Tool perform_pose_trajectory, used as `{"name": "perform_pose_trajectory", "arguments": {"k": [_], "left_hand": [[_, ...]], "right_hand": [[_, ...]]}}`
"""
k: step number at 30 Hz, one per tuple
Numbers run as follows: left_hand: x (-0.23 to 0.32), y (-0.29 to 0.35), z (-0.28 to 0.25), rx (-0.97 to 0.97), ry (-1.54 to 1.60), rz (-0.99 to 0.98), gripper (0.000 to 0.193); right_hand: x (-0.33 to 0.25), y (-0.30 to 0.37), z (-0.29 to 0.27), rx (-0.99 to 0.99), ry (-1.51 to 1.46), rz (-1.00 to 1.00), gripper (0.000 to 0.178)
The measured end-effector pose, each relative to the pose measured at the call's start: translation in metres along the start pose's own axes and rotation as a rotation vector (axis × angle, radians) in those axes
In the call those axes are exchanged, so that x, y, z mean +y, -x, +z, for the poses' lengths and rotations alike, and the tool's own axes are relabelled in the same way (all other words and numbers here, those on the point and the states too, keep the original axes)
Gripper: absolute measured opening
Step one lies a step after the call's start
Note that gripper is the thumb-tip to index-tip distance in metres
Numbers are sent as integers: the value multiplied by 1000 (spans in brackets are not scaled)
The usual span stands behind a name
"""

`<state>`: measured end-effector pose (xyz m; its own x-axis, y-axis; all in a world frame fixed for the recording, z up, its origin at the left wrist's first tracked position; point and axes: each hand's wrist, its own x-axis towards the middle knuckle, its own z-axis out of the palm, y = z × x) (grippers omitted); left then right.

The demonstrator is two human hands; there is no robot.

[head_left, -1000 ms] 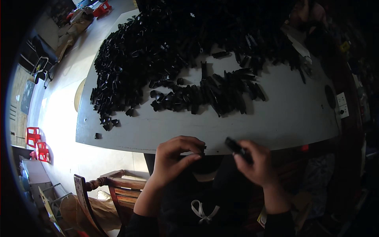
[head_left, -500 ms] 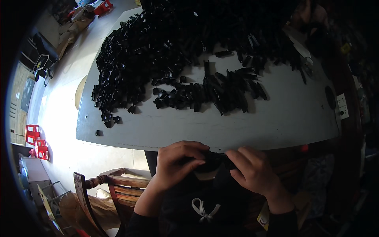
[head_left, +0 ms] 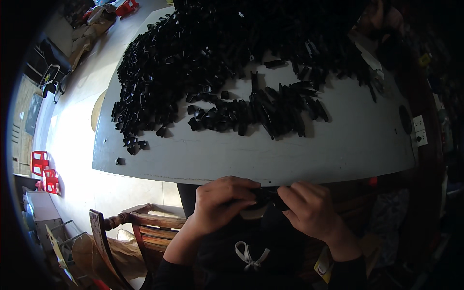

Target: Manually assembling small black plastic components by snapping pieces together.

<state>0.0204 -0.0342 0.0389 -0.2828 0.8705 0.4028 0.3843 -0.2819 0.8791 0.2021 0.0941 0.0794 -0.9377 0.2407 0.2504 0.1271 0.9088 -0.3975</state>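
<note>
Just off the table's near edge, my left hand (head_left: 223,202) and my right hand (head_left: 308,207) face each other. A small black plastic piece (head_left: 265,195) is pinched between them, left end in the left fingers and right end in the right. Its outline merges with dark clothing, so its exact shape is hard to make out. Beyond my hands, short black clip-like pieces (head_left: 205,118) and longer black strips (head_left: 275,113) lie in a loose row. Behind them a large heap of similar black parts (head_left: 179,58) covers the far part of the table.
The pale table (head_left: 217,159) has a curved near edge. A wooden chair (head_left: 154,227) stands at my left, with red stools (head_left: 51,181) farther off on the floor. A wall socket (head_left: 419,130) is at the right. Another person (head_left: 379,19) shows dimly at the far right.
Both hands have shifted very slightly to the right, still holding the black piece. The parts on the table look the same.
</note>
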Motion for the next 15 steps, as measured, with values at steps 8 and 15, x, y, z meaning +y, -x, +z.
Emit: {"name": "perform_pose_trajectory", "arguments": {"k": [8,15], "left_hand": [[12,10,26,-96,663,-315,65],[11,16,34,-271,753,-166,51]], "right_hand": [[-9,6,33,-96,-94,-182,31],[-25,18,44,61,-281,-199,24]]}}
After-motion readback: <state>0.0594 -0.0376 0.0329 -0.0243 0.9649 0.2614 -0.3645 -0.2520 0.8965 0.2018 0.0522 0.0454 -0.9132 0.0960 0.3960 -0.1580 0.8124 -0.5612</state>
